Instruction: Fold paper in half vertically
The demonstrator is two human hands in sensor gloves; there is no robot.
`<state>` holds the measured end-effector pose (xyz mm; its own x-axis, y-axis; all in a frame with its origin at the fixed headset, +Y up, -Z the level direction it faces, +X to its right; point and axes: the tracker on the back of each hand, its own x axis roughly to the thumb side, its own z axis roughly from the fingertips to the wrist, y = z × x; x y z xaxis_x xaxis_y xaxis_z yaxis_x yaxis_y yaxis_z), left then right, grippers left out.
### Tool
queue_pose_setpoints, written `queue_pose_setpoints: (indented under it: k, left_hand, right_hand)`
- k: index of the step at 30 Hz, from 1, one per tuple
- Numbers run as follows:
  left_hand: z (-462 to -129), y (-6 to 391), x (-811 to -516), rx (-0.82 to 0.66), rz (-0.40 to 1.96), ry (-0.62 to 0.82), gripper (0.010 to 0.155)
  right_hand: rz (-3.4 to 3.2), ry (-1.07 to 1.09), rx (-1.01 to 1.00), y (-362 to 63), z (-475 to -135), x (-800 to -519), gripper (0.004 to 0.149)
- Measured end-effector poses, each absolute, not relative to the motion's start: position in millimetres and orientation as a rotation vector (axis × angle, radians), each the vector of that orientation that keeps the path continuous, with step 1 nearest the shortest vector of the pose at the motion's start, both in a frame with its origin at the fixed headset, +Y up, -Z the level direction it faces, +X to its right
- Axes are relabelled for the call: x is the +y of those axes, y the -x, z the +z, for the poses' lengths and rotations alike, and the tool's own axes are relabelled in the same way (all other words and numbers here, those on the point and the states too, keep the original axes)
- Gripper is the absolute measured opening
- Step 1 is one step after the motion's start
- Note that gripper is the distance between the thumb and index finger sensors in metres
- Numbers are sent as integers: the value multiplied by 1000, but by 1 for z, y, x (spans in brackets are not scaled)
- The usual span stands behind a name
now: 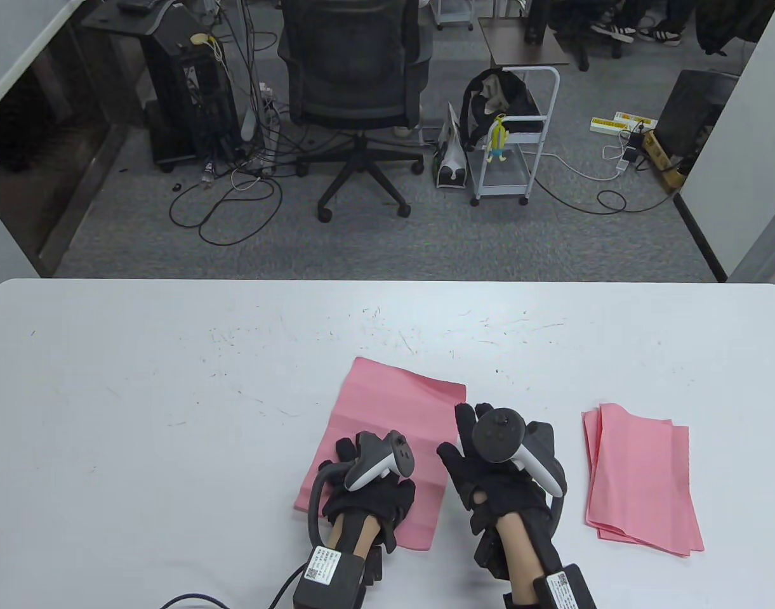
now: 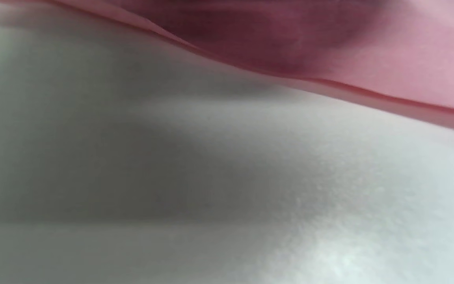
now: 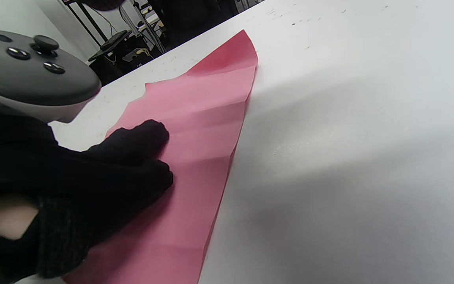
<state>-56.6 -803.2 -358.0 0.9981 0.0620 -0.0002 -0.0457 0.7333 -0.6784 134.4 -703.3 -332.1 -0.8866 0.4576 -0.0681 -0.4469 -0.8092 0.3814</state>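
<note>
Scratches and small dark marks run across the white table (image 1: 171,380), which fills the near half of the room. Beyond its far edge lies grey carpet with a black office chair (image 1: 355,76), a tangle of cables (image 1: 235,196), a computer tower (image 1: 184,95) and a white trolley (image 1: 517,139).

On the table, a stack of pink sheets (image 1: 641,479) lies off to the right, well apart from the work. The pink paper (image 1: 393,399) lies near the table's front edge, creased across in several bands. The left hand (image 1: 368,488) rests flat on its near part, fingers laid out on the sheet. The right hand (image 1: 489,469) sits at the paper's right edge, fingers stretched forward and spread, holding nothing. In the left wrist view the paper's edge (image 2: 408,59) shows only as a blur above the tabletop.
</note>
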Motion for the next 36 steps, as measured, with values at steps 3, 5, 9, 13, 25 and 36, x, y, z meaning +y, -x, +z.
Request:
queue_pose_setpoints:
  k: [3, 5, 9, 13, 25, 36]
  left_hand:
    - [-361, 59, -804, -60, 77, 734, 78]
    - [-363, 60, -804, -73, 85, 740, 77]
    - [-366, 60, -802, -113, 116, 759, 73]
    - [-368, 62, -801, -140, 109, 762, 73]
    - [-370, 73, -796, -254, 27, 744, 79]
    - [-372, 90, -796, -384, 129, 700, 76]
  right_hand:
    - [2602, -36, 543, -135, -332, -703, 73]
    - [2600, -34, 545, -135, -332, -704, 73]
    - [2594, -24, 556, -136, -333, -705, 73]
    - [2584, -20, 559, -138, -334, -706, 73]
    - [2568, -19, 575, -141, -336, -709, 73]
    - [2579, -5, 606, -140, -337, -714, 72]
